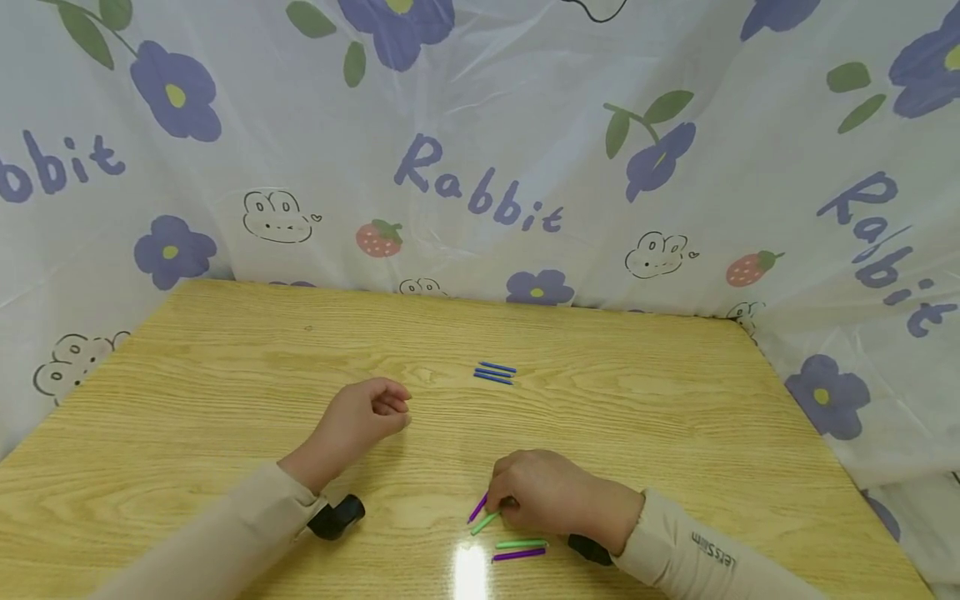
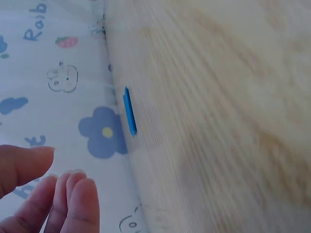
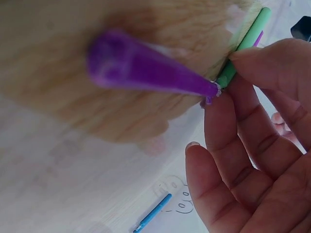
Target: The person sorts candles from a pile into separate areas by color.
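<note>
My right hand (image 1: 543, 492) is low over the front middle of the table. Its thumb and fingers pinch a thin green stick (image 3: 250, 36), like a small candle. Beside the fingertips lies a purple stick (image 1: 476, 510). Closer to the front edge, another green stick (image 1: 522, 544) lies alongside a second purple stick (image 1: 519, 554). In the right wrist view a purple stick (image 3: 146, 68) looms large in the foreground. My left hand (image 1: 363, 417) hovers left of centre, fingers loosely curved, holding nothing. Further back, three blue sticks (image 1: 495, 373) lie side by side.
The wood-grain table (image 1: 225, 358) runs back to a white curtain (image 1: 480, 108) printed with flowers, rabbits and strawberries. Similar cloth hangs along both sides. A black device is strapped at each wrist, including the left one (image 1: 337, 517).
</note>
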`<state>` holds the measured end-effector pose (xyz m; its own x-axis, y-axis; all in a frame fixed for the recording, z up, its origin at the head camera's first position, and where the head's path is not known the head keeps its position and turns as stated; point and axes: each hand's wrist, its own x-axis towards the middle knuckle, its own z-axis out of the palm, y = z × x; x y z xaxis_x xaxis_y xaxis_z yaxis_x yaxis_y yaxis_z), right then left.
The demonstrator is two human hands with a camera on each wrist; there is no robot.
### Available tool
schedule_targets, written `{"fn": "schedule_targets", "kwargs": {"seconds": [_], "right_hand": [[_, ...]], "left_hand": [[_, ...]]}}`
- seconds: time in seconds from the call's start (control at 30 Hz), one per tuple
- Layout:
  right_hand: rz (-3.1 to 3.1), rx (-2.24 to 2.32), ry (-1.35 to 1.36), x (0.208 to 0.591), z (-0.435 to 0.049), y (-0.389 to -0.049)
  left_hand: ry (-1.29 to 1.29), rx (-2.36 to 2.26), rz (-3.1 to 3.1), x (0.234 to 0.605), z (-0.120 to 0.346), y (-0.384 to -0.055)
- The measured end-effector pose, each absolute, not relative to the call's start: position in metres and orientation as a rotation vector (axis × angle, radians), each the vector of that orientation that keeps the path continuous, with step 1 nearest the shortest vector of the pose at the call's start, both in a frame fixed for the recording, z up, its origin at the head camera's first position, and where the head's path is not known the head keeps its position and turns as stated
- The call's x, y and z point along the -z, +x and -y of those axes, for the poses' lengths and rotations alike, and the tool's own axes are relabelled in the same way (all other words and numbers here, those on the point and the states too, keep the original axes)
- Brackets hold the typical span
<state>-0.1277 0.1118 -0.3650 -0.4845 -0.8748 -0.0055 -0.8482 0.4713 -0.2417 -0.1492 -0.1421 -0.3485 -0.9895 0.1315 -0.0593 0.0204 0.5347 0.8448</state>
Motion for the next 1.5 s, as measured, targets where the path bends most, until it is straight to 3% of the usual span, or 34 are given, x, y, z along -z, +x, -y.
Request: {"fn": "schedule_targets", "kwargs": {"seconds": [0.47, 1.5], "right_hand": [[-2.581, 0.333, -1.552, 0.367, -0.112, -0.129], [-2.604, 0.340, -1.432, 0.365, -0.110, -0.131]], "left_hand": [[0.238, -1.616, -2.663, 0.347, 0.114, -0.117], [0.887, -1.428, -2.468, 0.354, 0.069, -0.081]]}}
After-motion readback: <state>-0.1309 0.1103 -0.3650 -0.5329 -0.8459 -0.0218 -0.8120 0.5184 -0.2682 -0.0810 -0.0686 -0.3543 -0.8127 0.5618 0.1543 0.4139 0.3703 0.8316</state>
